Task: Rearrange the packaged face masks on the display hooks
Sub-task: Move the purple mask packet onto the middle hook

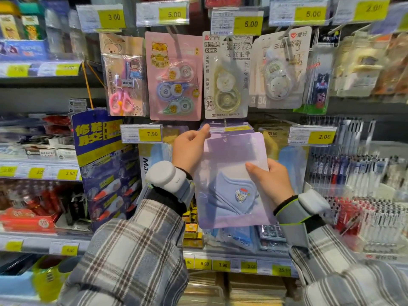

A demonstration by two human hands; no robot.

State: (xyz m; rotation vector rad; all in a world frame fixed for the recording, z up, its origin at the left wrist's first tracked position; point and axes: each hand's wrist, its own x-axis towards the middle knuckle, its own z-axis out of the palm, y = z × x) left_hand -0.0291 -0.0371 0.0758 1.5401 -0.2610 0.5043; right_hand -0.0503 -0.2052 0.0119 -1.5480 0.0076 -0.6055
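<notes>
While both hands held it, the packaged face mask, a lilac pouch with a blue mask showing through, stood upright before the display, its top just below a stack of like pouches hanging behind it. The left hand gripped its upper left edge; the right hand pinched its right edge, thumb on the front. Correction-tape cards hung in the row above, and a price tag marked 7.90 sat to the left.

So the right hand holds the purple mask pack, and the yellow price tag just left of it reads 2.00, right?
Not quite: the head view shows that tag reading 7.90, not 2.00. The right hand does hold the purple mask pack.
</notes>
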